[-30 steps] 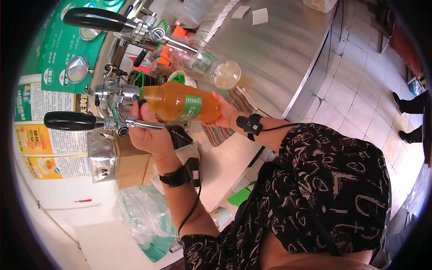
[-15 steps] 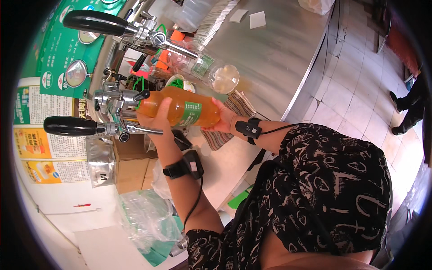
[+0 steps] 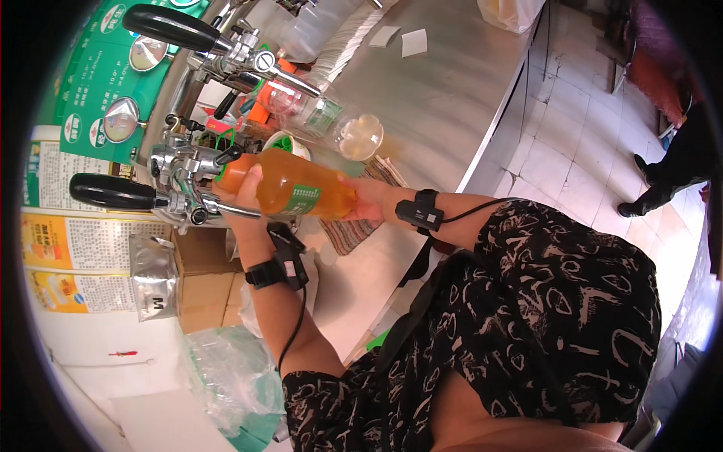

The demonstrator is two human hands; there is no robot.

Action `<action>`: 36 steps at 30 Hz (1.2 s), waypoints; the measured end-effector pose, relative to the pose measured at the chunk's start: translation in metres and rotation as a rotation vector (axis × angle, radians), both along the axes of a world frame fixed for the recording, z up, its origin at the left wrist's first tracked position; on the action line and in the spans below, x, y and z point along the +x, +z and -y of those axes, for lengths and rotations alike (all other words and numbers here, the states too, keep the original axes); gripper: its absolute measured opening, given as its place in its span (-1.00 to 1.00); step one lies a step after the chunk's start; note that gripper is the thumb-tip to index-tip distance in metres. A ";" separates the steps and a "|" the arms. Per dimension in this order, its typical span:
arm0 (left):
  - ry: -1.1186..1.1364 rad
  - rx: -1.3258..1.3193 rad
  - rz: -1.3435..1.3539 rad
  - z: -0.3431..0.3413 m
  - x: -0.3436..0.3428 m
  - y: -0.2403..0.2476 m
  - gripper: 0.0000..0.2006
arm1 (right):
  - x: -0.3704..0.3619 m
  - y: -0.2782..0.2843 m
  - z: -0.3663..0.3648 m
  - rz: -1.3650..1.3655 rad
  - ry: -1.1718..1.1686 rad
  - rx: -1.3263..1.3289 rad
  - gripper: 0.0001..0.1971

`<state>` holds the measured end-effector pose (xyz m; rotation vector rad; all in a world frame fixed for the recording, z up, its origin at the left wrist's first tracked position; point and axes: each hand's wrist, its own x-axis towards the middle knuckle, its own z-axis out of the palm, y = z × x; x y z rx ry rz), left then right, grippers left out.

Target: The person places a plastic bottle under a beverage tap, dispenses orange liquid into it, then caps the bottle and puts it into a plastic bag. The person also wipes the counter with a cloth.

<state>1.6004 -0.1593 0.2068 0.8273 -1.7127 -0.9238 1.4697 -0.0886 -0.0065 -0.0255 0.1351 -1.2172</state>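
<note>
A clear plastic bottle (image 3: 290,183) full of amber liquid, with a green label, lies slanted in my hands. Its neck is up against the lower chrome tap (image 3: 181,169), which has a black handle; the mouth is partly hidden there. Around the neck and shoulder closes my left hand (image 3: 245,202), thumb on top. My right hand (image 3: 365,199) grips the base from the right. Beyond the bottle, an empty clear plastic bottle (image 3: 320,114) with a green label lies on the steel counter (image 3: 437,90).
A second tap with a black handle (image 3: 172,27) sits above. Near the bottle are a striped cloth (image 3: 350,235) and a white tub with green contents (image 3: 282,143). A cardboard box (image 3: 207,290) and clear plastic bags (image 3: 233,369) are at lower left. Someone's legs (image 3: 670,166) show at right.
The whole view has shifted slightly, and the bottle's base sits a little lower in the picture. Both hands keep their hold, with the neck still at the tap.
</note>
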 end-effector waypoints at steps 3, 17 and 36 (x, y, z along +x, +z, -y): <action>-0.066 0.011 -0.073 0.000 0.000 -0.001 -0.47 | -0.002 -0.002 -0.003 -0.003 0.016 -0.013 -0.52; -0.065 -0.075 -0.033 -0.023 0.018 -0.004 -0.55 | -0.001 0.015 -0.014 -0.144 0.061 -0.020 -0.57; 0.398 0.056 -0.085 -0.157 0.147 -0.027 -0.46 | 0.034 0.031 0.010 -1.601 0.462 -0.555 -0.60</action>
